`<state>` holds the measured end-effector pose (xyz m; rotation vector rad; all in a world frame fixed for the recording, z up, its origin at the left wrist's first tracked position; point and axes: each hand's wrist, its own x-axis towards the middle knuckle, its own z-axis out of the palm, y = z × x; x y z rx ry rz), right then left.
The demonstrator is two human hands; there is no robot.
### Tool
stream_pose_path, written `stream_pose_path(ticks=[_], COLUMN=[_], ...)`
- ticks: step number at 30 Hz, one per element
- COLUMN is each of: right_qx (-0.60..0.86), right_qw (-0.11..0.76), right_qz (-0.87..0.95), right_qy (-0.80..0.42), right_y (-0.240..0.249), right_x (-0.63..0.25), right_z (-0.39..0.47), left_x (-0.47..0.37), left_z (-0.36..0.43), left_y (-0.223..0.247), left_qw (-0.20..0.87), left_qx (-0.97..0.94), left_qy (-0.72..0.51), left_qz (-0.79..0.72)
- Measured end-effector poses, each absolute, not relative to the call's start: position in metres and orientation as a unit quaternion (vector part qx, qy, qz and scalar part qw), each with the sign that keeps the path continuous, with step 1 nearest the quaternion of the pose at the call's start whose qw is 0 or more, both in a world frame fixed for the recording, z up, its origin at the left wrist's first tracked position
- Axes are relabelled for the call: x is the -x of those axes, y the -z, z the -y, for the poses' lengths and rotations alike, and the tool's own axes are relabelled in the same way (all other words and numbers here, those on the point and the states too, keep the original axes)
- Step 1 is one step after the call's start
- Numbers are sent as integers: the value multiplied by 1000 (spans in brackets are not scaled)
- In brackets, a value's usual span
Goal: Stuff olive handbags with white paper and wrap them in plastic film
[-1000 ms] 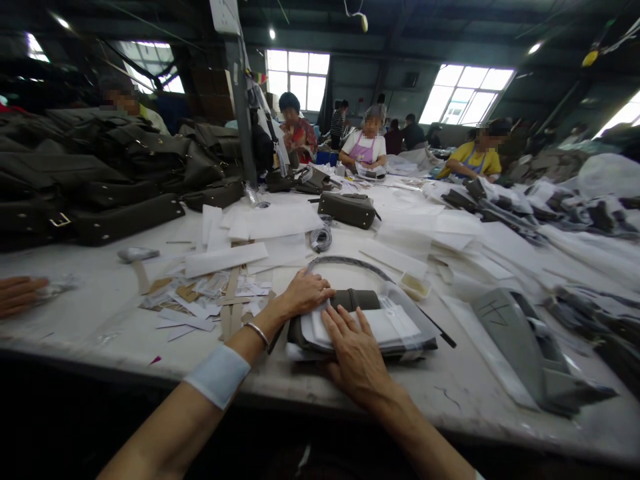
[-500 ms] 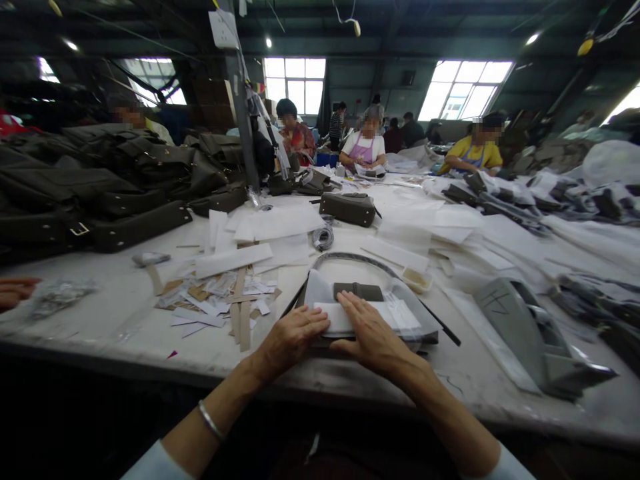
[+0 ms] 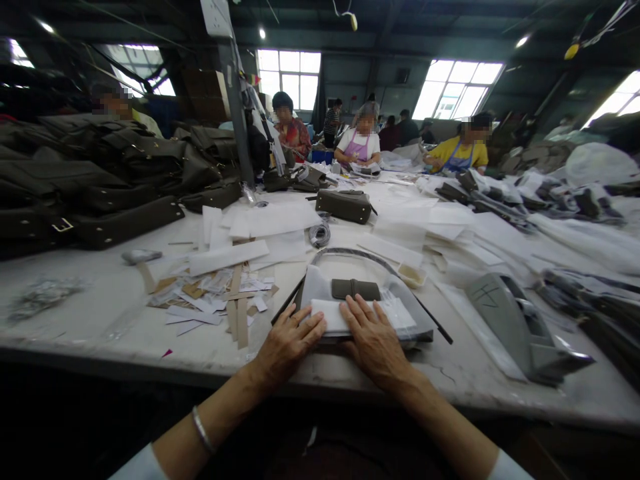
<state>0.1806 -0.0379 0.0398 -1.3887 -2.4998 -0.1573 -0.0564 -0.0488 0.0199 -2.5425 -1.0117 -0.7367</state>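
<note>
Two bare hands lie flat at the near side of an olive bag (image 3: 356, 289) in my head view, the bag resting on the white table (image 3: 280, 370) just below centre, toward six o'clock. I see the left hand (image 3: 290, 343) with fingers straight and close together, touching the bag's wrapping at its eight o'clock corner. The right hand (image 3: 373, 340) has its fingers slightly spread on the folded white sheet (image 3: 333, 320). From the bag, I find the wrapped handle (image 3: 357, 253) arching to twelve o'clock, loose tags (image 3: 205, 303) at nine, a grey coil (image 3: 319, 235) at eleven and a grey tape dispenser (image 3: 500, 320) at three.
</note>
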Motion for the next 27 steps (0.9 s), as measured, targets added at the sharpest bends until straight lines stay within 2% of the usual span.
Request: stream_pose_path(ticks=[14,22,27], right_qx=[459,436,445], right_qw=[237,262,261], right_qz=[854,855,850], right_qy=[61,101,109], right_y=[-30,-22,-19], right_x=[-158,-162,-159], right_z=[39,38,38], left_x=[46,57,58], left_z=[32,45,36], left_y=[-18,-18,-21], left_qw=[147,204,210], left_qx=[860,880,891], left_qy=[315,220,216], left_qz=[372,368,341])
